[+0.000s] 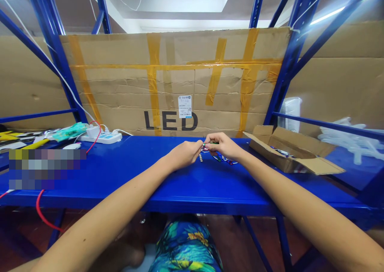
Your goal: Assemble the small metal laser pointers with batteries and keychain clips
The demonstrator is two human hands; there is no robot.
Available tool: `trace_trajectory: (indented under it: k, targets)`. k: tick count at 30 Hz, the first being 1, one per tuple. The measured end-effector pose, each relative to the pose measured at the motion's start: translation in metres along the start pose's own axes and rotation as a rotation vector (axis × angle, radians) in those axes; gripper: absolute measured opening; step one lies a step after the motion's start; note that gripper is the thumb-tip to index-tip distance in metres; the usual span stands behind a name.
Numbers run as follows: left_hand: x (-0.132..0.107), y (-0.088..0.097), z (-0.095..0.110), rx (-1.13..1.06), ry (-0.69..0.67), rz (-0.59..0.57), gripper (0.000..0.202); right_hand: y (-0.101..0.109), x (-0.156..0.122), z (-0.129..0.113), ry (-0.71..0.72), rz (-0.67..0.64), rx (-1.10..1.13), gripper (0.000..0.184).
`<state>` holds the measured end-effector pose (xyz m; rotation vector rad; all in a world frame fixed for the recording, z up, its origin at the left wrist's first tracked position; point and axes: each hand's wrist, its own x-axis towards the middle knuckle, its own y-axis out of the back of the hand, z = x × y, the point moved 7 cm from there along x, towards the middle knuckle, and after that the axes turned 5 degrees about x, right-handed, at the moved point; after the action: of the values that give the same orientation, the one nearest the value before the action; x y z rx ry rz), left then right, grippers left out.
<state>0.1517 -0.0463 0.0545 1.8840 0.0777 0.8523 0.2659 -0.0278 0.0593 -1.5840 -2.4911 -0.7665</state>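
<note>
Both my hands meet over the blue shelf [180,184], near its back. My left hand [185,153] is closed in a pinch on small coloured metal clips [205,147], with a short metal piece hanging under its fingers. My right hand [221,144] is also closed, gripping the same cluster from the right. More small coloured clips [225,159] lie on the shelf just under and right of my right hand. The pieces are too small to name exactly.
An open cardboard box [292,150] holding small parts sits at the right. A taped cardboard sheet marked LED [171,84] stands behind. A white power strip [103,137], red cable and tools lie at the left. Blue rack posts flank the shelf.
</note>
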Motion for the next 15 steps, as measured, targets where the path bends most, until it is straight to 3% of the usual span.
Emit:
trace_trajectory:
  k: [9, 15]
  targets:
    - [0.002, -0.008, 0.005, 0.210, -0.112, -0.040, 0.013, -0.007, 0.002, 0.018, -0.211, -0.043, 0.375, 0.024]
    - [0.001, -0.012, 0.008, 0.199, -0.124, -0.079, 0.015, -0.010, -0.001, 0.026, -0.349, -0.174, 0.408, 0.026]
